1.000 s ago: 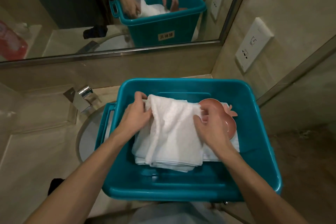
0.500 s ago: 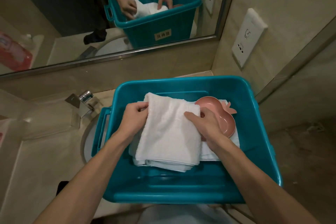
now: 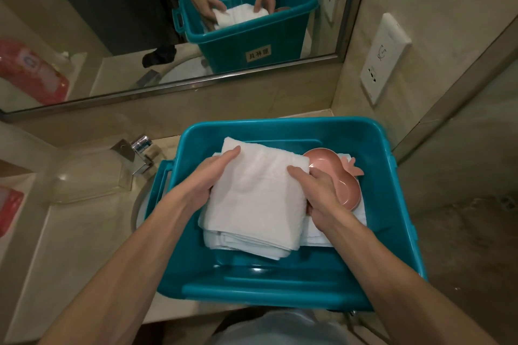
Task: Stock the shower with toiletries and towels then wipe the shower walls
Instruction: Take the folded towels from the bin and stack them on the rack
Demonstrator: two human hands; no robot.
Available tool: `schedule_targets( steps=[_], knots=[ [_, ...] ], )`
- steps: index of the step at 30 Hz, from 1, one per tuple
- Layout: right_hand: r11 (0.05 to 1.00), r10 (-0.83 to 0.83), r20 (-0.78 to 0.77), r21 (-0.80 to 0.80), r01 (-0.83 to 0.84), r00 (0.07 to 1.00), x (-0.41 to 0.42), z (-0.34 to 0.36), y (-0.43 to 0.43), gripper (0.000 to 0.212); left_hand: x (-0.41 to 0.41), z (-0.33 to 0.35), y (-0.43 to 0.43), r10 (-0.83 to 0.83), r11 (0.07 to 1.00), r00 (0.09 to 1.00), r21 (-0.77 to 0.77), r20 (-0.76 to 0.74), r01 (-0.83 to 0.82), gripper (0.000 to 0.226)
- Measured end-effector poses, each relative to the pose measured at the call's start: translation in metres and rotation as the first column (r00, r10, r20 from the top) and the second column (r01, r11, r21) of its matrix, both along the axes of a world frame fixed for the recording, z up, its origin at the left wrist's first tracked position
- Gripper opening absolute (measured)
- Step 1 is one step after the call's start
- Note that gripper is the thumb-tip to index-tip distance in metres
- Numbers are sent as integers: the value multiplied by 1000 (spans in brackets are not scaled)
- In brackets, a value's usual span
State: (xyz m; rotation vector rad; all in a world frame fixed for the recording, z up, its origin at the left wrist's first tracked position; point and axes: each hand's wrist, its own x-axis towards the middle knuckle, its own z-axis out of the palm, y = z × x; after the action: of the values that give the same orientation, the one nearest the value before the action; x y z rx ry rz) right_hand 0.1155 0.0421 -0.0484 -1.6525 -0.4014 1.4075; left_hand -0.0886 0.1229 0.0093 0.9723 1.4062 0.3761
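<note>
We've flattened the towel since 0.5 s ago; it's in the teal bin.
Long axis runs away from us; left hand & right hand flank it, each clamped on a side edge, thumbs on top.

teal bin: 1
pink dish: 1
white towels: 2+, can't tell exactly
faucet: 1
wall socket: 1

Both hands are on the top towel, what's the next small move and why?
Probably lift the towel straight up out of the bin. Left hand and right hand each grip a side, it tops the stack, and the dish sits beside the right hand, so a sideways pull might knock it.
</note>
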Motion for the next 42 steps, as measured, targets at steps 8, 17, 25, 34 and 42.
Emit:
schedule_targets(
  steps=[8,17,25,34,42],
  knots=[
    [953,-195,117,259,159,974,-14,75,-27,22,-26,57,-10,133,990,854,-98,503,-97,63],
    [735,-644,267,478,481,717,-81,130,-113,45,-44,96,-38,-294,955,841,112,455,273,27],
    [554,-812,522,551,624,260,-115,152,-246,42,-15,124,-122,-585,799,746,384,318,463,29],
    [205,-943,316,793,573,-100,-173,197,-438,32,29,172,-301,-887,458,338,695,316,554,41],
    [-43,-876,317,699,714,-364,-210,185,-638,24,45,163,-507,-968,251,134,755,213,606,38]
  ],
)
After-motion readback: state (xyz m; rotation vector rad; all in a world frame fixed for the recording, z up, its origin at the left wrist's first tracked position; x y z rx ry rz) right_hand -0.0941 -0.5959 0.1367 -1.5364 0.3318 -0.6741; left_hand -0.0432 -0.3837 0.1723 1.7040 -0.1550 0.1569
